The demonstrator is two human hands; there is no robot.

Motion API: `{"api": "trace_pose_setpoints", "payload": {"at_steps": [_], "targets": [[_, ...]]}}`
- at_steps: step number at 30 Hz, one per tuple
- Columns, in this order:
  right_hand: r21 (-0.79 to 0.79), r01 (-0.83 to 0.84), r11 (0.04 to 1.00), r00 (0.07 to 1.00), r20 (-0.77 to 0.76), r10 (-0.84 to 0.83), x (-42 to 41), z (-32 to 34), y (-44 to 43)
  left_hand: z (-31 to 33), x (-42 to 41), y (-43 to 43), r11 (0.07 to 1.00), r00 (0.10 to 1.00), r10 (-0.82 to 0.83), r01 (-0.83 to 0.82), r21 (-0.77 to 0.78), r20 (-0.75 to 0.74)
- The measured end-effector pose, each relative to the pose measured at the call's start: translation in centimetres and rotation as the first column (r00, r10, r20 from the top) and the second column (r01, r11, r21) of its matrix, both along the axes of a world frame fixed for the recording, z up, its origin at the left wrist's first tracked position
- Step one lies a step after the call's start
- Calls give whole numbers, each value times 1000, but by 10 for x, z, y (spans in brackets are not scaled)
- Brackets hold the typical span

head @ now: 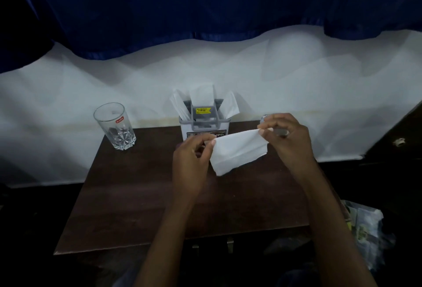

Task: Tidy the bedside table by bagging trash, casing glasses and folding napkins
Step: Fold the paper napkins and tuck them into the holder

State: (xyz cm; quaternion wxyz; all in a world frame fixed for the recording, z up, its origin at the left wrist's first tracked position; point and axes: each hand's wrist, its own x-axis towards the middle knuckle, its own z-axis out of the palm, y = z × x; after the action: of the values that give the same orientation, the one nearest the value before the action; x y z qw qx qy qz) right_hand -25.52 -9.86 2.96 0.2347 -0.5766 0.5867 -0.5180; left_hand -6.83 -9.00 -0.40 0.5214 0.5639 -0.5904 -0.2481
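A white paper napkin (238, 152) hangs folded in the air above the dark wooden bedside table (141, 200). My left hand (190, 165) pinches its left corner. My right hand (286, 137) pinches its upper right corner. Behind the napkin stands a grey and white holder (203, 119) with several folded napkins sticking up from it. A second glass object (265, 118) shows partly behind my right hand; most of it is hidden.
An empty drinking glass (116, 127) with a red label stands at the table's back left corner. A white sheet (296, 85) and a blue curtain (205, 1) lie behind the table. A crumpled plastic bag (367, 229) sits low at the right.
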Motion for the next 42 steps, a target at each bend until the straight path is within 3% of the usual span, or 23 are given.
{"api": "trace_pose_setpoints", "payload": {"at_steps": [4,8,13,18,22,26,29,32,38,42], "targets": [[7,-167,986,986,14,167,-11,18,16,12,9,9,996,996,3,5,-86,85],[201,-355,913,935,49,352,-27,16,32,7,30,22,992,973,-119,125,-18,200],[500,-447,742,823,-95,560,-26,-4,40,-14,47,34,918,815,-374,256,303,443],[722,-388,573,728,-141,671,-18,-19,40,-20,45,35,821,761,-506,281,497,406],[688,-310,656,807,-174,564,-19,-27,31,-21,37,28,824,826,-442,220,522,351],[625,-119,771,838,-353,416,-17,-48,9,-29,24,11,850,897,-277,61,523,345],[636,15,772,852,-412,323,-12,-63,3,-33,16,7,865,923,-202,12,502,327],[654,44,755,843,-429,323,-6,-73,2,-38,15,6,832,921,-232,22,554,313],[651,70,755,740,-542,398,0,-75,8,-43,16,7,752,897,-340,80,654,281],[654,21,756,736,-522,431,4,-74,7,-40,15,7,738,875,-390,111,665,287]]}}
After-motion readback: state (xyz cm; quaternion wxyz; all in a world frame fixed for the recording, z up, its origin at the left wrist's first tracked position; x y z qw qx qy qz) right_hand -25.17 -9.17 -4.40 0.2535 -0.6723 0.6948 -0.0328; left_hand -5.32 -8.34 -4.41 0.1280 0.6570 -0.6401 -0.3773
